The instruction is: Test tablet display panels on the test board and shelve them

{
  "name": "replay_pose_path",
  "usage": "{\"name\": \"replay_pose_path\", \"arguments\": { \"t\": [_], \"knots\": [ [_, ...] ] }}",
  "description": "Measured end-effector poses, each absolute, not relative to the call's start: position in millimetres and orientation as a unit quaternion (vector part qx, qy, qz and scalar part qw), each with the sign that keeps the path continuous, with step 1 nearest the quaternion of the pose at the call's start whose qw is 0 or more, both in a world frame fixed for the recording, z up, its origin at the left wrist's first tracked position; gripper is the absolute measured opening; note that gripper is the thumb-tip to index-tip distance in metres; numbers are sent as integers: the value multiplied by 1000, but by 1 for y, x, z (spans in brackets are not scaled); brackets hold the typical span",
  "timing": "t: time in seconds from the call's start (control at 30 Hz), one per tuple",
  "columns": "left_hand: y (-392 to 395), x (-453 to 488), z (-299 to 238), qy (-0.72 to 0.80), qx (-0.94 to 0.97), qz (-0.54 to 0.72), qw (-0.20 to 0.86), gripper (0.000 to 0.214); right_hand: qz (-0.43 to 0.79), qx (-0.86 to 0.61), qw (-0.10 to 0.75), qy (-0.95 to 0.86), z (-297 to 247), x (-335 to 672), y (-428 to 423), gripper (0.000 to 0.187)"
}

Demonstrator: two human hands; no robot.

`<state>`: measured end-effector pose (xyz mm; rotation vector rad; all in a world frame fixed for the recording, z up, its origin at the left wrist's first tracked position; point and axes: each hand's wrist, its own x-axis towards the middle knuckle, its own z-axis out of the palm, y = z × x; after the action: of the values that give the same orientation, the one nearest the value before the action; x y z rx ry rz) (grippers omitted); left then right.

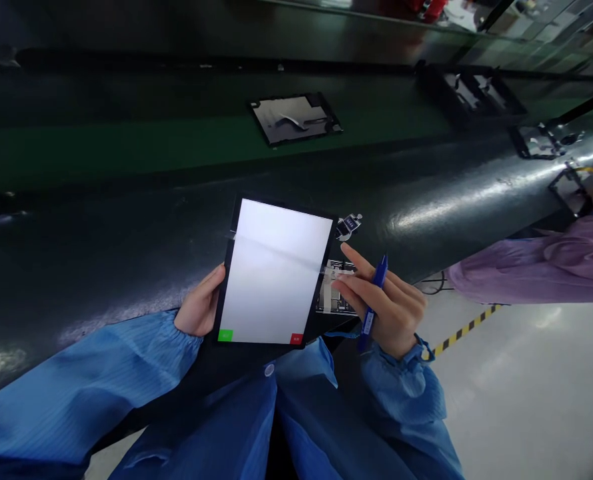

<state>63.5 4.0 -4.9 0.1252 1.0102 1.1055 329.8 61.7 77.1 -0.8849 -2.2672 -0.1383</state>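
A tablet (276, 267) with a lit white screen, a green box in its lower left corner and a red one in its lower right, is in front of me. My left hand (201, 303) grips its left edge, with some fingers hidden behind it. Across the screen runs a faint clear strip that looks like tape (345, 272). My right hand (384, 300) pinches the strip's right end between thumb and finger. That hand also keeps a blue pen (375, 300) tucked between its fingers. Beside the tablet, partly covered, lies an exposed circuit-board part (329, 300).
A small dark component (349, 227) lies just off the tablet's upper right. On the green strip rests an opened device panel (296, 119). Farther right are a black tray (471, 93) and more device parts (539, 141), near a co-worker's pink sleeve (541, 267).
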Motion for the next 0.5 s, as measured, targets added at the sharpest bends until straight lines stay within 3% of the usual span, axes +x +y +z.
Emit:
{"name": "replay_pose_path", "arguments": {
  "t": [0.13,0.3,0.5],
  "knots": [
    [5,62,-5,451,47,506,734,42,4,-325,319,-890,77,339,61,8],
    [6,58,-7,423,41,494,758,51,15,-307,286,-908,89,351,58,8],
    [4,67,-3,415,51,509,753,51,51,-185,303,-933,123,313,74,29]
  ]
}}
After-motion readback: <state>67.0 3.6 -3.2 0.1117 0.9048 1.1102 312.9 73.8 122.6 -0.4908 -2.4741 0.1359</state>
